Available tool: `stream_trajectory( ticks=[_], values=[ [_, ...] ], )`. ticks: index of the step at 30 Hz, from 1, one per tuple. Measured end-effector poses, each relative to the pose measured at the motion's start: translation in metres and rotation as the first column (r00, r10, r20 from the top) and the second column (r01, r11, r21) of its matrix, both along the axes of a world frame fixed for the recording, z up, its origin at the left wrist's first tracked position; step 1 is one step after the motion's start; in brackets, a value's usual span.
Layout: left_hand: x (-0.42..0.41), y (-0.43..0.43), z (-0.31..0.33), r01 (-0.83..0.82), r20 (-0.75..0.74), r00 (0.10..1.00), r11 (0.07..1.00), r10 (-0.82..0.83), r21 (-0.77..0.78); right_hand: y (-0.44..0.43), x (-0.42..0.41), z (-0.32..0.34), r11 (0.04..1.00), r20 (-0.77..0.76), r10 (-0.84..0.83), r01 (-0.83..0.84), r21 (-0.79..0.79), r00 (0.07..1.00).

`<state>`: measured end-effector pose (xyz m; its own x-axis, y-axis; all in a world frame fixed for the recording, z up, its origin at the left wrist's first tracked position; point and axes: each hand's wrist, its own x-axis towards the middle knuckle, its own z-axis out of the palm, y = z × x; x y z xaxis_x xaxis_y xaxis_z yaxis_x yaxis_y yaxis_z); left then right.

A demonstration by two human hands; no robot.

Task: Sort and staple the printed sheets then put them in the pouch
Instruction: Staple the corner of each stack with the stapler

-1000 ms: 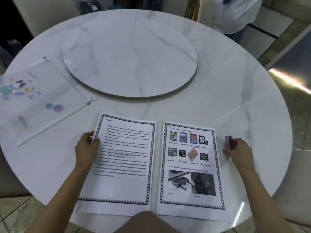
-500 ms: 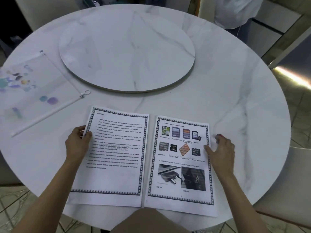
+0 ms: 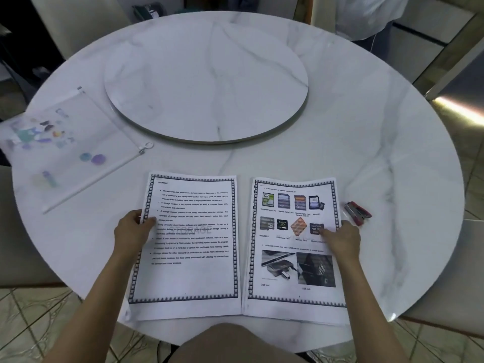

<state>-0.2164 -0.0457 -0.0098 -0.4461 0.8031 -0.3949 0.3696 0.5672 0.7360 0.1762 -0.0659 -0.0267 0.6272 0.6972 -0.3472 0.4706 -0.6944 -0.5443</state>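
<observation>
Two printed sheets lie side by side at the near edge of the round marble table (image 3: 366,153). The text sheet (image 3: 193,247), headed STORAGE, is on the left. The picture sheet (image 3: 290,247) with memory cards and USB photos is on the right. My left hand (image 3: 132,229) pinches the text sheet's left edge, thumb on top. At the picture sheet's right edge my right hand (image 3: 340,238) holds the paper, thumb on the page. A small red stapler (image 3: 357,213) lies on the table just right of that hand, apart from it. The clear zip pouch (image 3: 65,148) lies at the left.
A raised round marble turntable (image 3: 207,82) fills the table's centre. A person in white (image 3: 366,14) stands beyond the far right rim. Chairs stand around the table. The sheets' near edges overhang the table rim above my lap.
My right hand let go of the red stapler, left it on the table and moved left onto the picture sheet's edge. My left hand has kept its hold on the text sheet.
</observation>
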Motion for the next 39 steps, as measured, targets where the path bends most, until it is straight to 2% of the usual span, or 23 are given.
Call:
stream_trajectory(
  ticks=[4, 9, 14, 20, 26, 32, 35, 39],
  values=[
    [-0.008, -0.001, -0.001, -0.028, 0.102, 0.994, 0.999, 0.023, 0.044, -0.004, 0.002, 0.012, 0.987, -0.179, -0.046, 0.072, 0.143, 0.983],
    [-0.009, 0.0, -0.002, 0.027, 0.145, 0.988, 0.988, -0.05, 0.154, -0.014, 0.001, 0.034, 0.965, -0.359, 0.058, 0.04, 0.261, 0.932],
    [-0.011, 0.001, -0.006, 0.066, 0.191, 0.976, 0.976, -0.106, 0.206, -0.015, -0.001, 0.067, 0.923, -0.344, 0.112, 0.031, 0.384, 0.932],
    [-0.017, 0.006, -0.011, 0.092, 0.242, 0.961, 0.978, -0.137, 0.185, -0.003, -0.019, 0.105, 0.88, -0.371, 0.053, 0.132, 0.456, 0.927],
    [-0.027, 0.013, -0.014, 0.117, 0.326, 0.933, 0.984, -0.155, 0.134, 0.011, -0.047, 0.114, 0.866, -0.425, -0.013, 0.223, 0.448, 0.905],
    [-0.036, 0.015, -0.019, 0.186, 0.384, 0.894, 0.971, -0.231, 0.151, 0.023, -0.066, 0.123, 0.786, -0.49, -0.106, 0.375, 0.491, 0.865],
    [-0.038, 0.017, -0.02, 0.197, 0.416, 0.874, 0.966, -0.251, 0.169, 0.029, -0.084, 0.112, 0.815, -0.498, -0.088, 0.35, 0.462, 0.863],
    [-0.04, 0.018, -0.022, 0.233, 0.4, 0.871, 0.956, -0.286, 0.177, 0.031, -0.116, 0.073, 0.898, -0.476, -0.076, 0.268, 0.35, 0.876]
  ],
)
